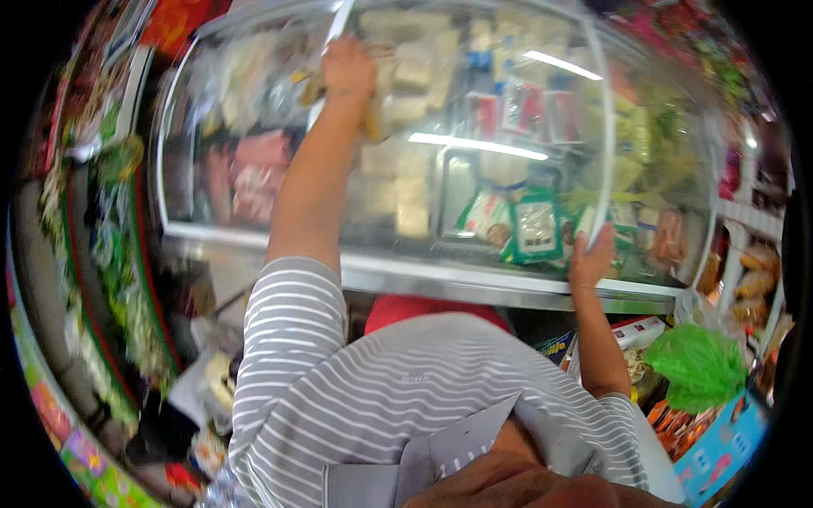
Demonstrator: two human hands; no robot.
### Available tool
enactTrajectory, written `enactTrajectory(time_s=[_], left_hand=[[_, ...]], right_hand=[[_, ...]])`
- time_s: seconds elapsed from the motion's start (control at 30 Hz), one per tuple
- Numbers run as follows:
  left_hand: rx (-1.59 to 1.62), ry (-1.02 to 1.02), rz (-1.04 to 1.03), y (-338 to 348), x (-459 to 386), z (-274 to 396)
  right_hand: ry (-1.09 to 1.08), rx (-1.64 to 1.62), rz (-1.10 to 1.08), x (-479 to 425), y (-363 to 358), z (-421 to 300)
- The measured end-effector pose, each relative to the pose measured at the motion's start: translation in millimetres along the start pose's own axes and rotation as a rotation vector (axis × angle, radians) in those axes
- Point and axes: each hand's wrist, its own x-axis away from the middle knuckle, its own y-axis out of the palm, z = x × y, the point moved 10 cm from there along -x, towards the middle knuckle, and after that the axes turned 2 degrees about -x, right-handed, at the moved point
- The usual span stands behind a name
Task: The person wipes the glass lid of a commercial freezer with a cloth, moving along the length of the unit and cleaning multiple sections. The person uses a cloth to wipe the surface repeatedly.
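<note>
A chest freezer with a glass top (381, 254) stretches before me. Over the white divider of its glass, my left hand (350, 70) is spread on a yellow cloth-like thing (373, 124), which shows on both sides of the hand; motion blurs it. Near the front edge, my right hand (591, 260) grips the white curved frame (608, 152) of a glass lid. Beneath the glass lie pale blocks (413, 203), pink packages (260, 155), green-and-white packets (535, 222) and red-and-white packs (522, 111).
Shelves of leafy vegetables (120, 254) stand at the left. A green plastic bag (698, 365) sits on goods at the right, above a blue box (724, 438). White bags (206, 381) lie low on the left. White racking (749, 216) rises at the far right.
</note>
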Motion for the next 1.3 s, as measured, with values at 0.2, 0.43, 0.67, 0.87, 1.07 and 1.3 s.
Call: enactTrajectory(time_s=[0.2, 0.43, 0.67, 0.87, 1.07, 1.3], left_hand=[[0.034, -0.061, 0.046, -10.3, -15.3, 31.1], [0.046, 0.008, -0.174, -45.5, 124.6, 69.8], [0.331, -0.124, 0.256, -79.6, 182.9, 31.6], [-0.020, -0.032, -0.066, -53.1, 117.1, 61.0], [0.018, -0.174, -0.131, -10.7, 41.4, 61.2], [0.092, -0.035, -0.265, -25.8, 33.8, 69.0]], right_hand=[[-0.021, 0.000, 0.072, -1.8, -5.7, 5.2], [0.029, -0.031, 0.018, 6.2, -4.1, -1.9], [-0.011, -0.070, 0.057, 9.7, -5.7, 0.0], [-0.033, -0.052, 0.064, 7.4, -3.5, 3.6], [-0.048, -0.039, 0.064, 6.7, -4.9, 1.1], [-0.067, -0.032, 0.096, 4.6, -7.1, 2.7]])
